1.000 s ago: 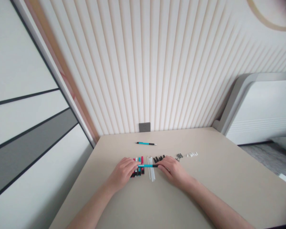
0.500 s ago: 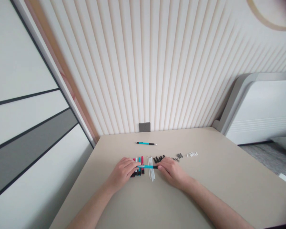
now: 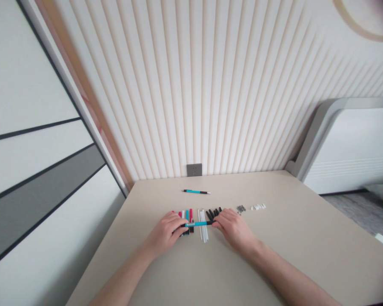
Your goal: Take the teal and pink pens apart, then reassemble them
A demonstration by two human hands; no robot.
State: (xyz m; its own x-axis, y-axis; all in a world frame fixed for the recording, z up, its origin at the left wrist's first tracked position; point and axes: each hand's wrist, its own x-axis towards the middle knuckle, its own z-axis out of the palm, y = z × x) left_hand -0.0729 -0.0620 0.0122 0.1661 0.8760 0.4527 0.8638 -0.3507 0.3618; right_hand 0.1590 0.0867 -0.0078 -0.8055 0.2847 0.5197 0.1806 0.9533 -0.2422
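Note:
A blue pen barrel (image 3: pixel 200 223) with black ends lies level between my hands. My left hand (image 3: pixel 167 229) pinches its left end, over a row of coloured barrels (image 3: pixel 187 213) in red, white and blue. The fingers of my right hand (image 3: pixel 232 225) close on its black right end. Beneath the barrel, thin white refills (image 3: pixel 204 235) lie on the table. Black grips (image 3: pixel 214 212) sit just behind my right fingers, partly covered. A blue and black pen (image 3: pixel 196 191) lies farther back.
Small grey parts (image 3: pixel 241 208) and white parts (image 3: pixel 258 207) lie right of my right hand on the beige table (image 3: pixel 166 195). A dark socket (image 3: pixel 194 170) is on the ribbed wall behind. Striped panels stand at the left, a padded headboard at the right.
My right hand has shifted slightly right and down, showing more of the black grips. The left fingertips have changed position on the barrel, which now tilts slightly up to the right.

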